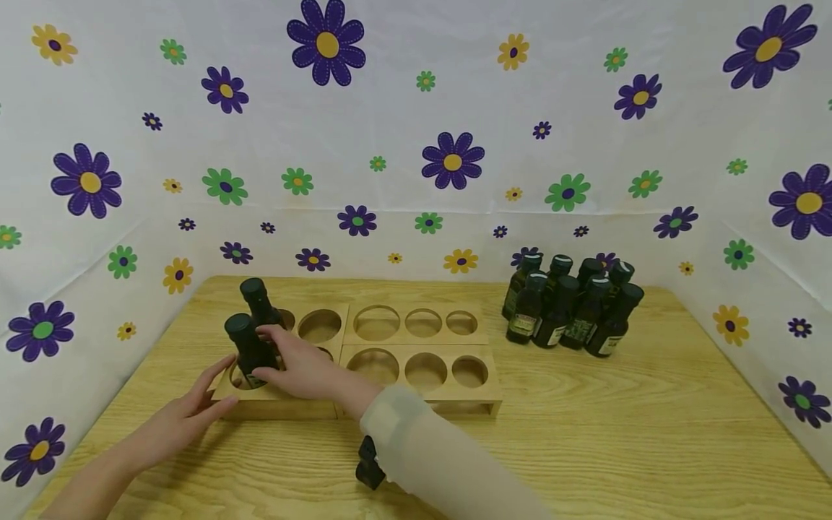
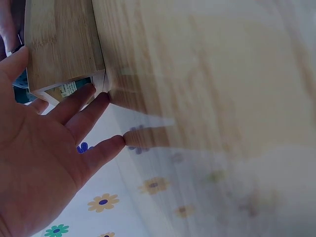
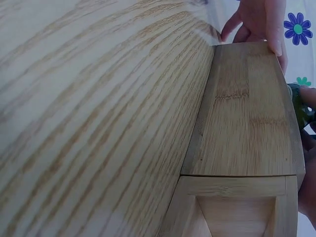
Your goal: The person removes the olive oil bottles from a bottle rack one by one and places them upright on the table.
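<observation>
A wooden rack (image 1: 416, 393) with two rows of round holes stands on the left half of the table. My right hand (image 1: 302, 361) grips a dark green glass bottle (image 1: 250, 352), thumb low and fingers higher on it, in the front left hole. Directly behind it, a second dark bottle (image 1: 258, 300) stands in the back row. My left hand (image 1: 188, 415), fingers extended, touches the rack's left end; the left wrist view shows its spread fingers (image 2: 89, 116) by the rack's corner. Only the edge of the held bottle (image 3: 298, 103) appears in the right wrist view.
Several dark bottles (image 1: 565, 310) with labels and black caps stand clustered right of the rack. A small black object (image 1: 369, 466) shows beside my right sleeve (image 1: 442, 455). Flower-patterned white cloth (image 1: 390, 115) walls off the table's back and sides.
</observation>
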Demonstrator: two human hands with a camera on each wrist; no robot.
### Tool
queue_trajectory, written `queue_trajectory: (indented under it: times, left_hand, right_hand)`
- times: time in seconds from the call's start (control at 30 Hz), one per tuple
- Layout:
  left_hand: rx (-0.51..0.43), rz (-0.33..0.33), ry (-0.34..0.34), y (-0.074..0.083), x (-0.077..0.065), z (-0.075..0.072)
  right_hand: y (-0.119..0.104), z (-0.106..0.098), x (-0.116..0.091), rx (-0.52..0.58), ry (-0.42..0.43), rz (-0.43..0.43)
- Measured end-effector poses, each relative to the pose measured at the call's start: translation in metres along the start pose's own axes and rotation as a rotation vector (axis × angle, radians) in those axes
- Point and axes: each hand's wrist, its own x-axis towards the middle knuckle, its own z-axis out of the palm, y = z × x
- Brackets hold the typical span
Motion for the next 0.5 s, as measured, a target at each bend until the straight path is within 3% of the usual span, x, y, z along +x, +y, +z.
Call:
queue_trajectory:
  times: [0.5]
  left_hand:
    - [0.022, -0.009, -0.007, -0.0012, 0.0007, 0.0009]
  right_hand:
    - [0.0056, 0.0069, 0.0025, -0.117, 0.015, -0.008]
